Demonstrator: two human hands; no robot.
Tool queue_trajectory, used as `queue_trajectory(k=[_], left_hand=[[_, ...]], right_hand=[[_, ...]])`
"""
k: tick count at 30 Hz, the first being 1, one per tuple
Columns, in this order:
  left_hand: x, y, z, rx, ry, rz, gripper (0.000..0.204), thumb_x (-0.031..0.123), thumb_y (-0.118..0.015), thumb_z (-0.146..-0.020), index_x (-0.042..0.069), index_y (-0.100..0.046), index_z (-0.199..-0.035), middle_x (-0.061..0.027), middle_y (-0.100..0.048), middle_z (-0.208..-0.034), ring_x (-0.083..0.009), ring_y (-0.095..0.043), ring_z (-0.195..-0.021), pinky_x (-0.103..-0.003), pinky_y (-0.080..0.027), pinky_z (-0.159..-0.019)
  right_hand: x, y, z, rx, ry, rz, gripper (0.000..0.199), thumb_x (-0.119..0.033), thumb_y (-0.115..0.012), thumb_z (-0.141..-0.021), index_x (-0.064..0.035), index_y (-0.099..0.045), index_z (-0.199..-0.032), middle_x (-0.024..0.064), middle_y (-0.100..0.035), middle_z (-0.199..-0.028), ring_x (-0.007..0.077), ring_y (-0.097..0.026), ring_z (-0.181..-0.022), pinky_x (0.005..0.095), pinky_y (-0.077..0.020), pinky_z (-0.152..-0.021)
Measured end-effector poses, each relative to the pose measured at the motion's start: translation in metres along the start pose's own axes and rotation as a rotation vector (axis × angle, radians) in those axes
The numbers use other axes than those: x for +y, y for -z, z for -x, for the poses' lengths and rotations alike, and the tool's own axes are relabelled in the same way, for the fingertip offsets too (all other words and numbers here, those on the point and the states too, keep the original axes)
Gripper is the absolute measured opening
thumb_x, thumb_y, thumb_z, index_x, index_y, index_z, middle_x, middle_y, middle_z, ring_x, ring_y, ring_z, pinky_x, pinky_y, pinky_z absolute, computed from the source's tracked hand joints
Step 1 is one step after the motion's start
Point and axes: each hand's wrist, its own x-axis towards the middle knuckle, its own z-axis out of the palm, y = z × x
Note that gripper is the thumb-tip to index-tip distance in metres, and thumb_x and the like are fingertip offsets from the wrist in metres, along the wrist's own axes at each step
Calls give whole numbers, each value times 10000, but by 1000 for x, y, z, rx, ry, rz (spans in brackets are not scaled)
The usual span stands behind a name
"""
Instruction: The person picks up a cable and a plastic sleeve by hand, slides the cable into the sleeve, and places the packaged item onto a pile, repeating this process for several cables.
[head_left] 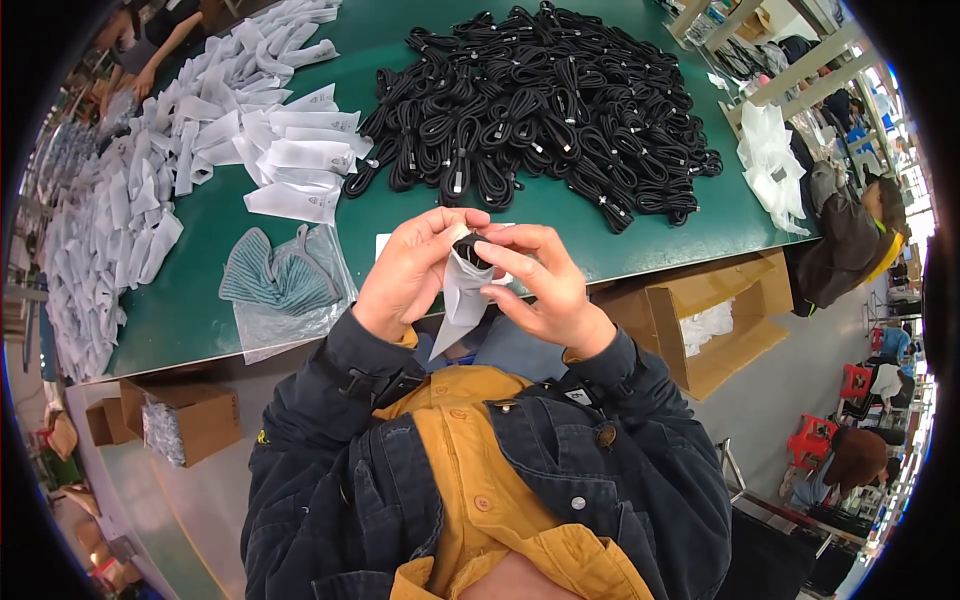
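In front of my chest, over the table's near edge, I hold a small white translucent bag (461, 299) with its narrow end hanging down. My left hand (412, 268) is closed on the bag's mouth from the left. A bundled black cable (470, 250) shows inside the mouth. From the right, my right hand (548, 283) has its index finger against the cable and its thumb by the bag's side. A large heap of coiled black cables (540, 105) lies beyond my hands. Many similar white bags (300, 160) are piled at the left and far left.
The green tabletop (215, 285) carries a teal ribbed cloth (275, 275) on a clear plastic sheet. White crumpled plastic (770, 165) hangs at the right edge. Cardboard boxes (715, 320) stand below the edge at right and lower left. Other people sit at far left and right.
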Motion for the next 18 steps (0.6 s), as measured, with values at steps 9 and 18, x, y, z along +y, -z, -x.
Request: queue_trajectory(k=[9,18], left_hand=[[-6,-1,0,20,-14,58,274,157,-534,-1008,-54,-566,-1179,-127,-625,-1147,-172,-632,-1024,-315,-507,-936],[-16,-2,2,-29,5,68,298,183,-519,-1018,-2,-541,-1251,-66,-623,-1132,-136,-594,-1032,-301,-461,-954]], right_hand=[[0,-4,5,-50,156,227,410,83,-761,-707,-35,-705,-1096,152,-570,-1152,274,-621,-926,346,-566,-754],[-16,5,-16,35,105,241,229,75,-749,-705,-4,-635,-887,140,-583,-1073,277,-584,-837,358,-512,-688]])
